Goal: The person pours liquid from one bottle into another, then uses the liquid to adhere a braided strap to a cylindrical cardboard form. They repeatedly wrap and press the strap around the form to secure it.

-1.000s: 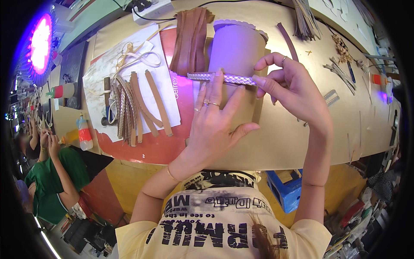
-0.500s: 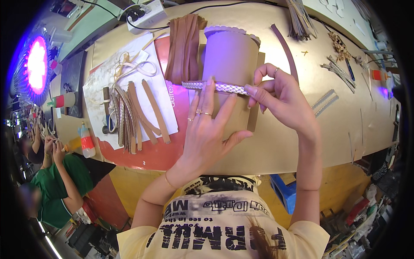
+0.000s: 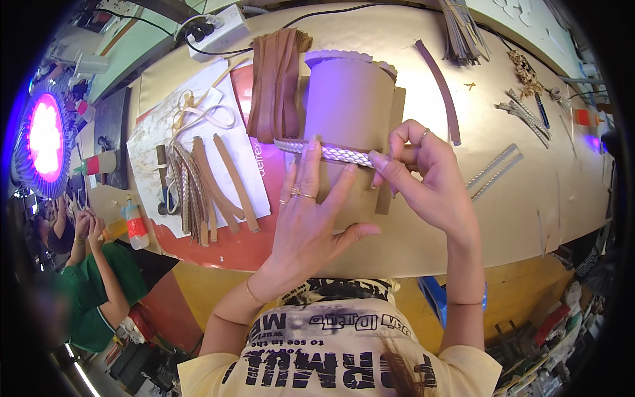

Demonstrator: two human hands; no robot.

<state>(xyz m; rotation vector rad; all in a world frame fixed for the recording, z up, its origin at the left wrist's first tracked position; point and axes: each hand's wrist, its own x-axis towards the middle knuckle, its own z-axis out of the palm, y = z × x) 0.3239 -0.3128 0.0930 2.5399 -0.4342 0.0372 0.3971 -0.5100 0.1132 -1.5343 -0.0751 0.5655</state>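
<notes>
A pale, shiny braided strap (image 3: 340, 155) lies across a brown cylindrical form (image 3: 345, 99) with a scalloped rim. My left hand (image 3: 305, 215) is laid over the form with its fingers spread, the fingertips pressing the strap down. At the strap's right end, my right hand (image 3: 423, 178) pinches it between thumb and fingers. A thin brown edge runs along the strap's upper side. Behind my left fingers, part of the strap is hidden. Just left of the form hangs together a thick bundle of brown flat strips (image 3: 274, 89).
Tan strips (image 3: 235, 182) and braided straps (image 3: 190, 198) lie on white paper at left. Beyond my right hand are a curved brown strip (image 3: 440, 96) and two grey braided pieces (image 3: 494, 173). A power strip (image 3: 221, 32) stands at the back; a co-worker in green (image 3: 106, 291) sits left.
The whole view has shifted, so the table and form appear slightly lower. Both hands keep nearly the same pose on the braided strap; the right fingers have moved slightly along with it.
</notes>
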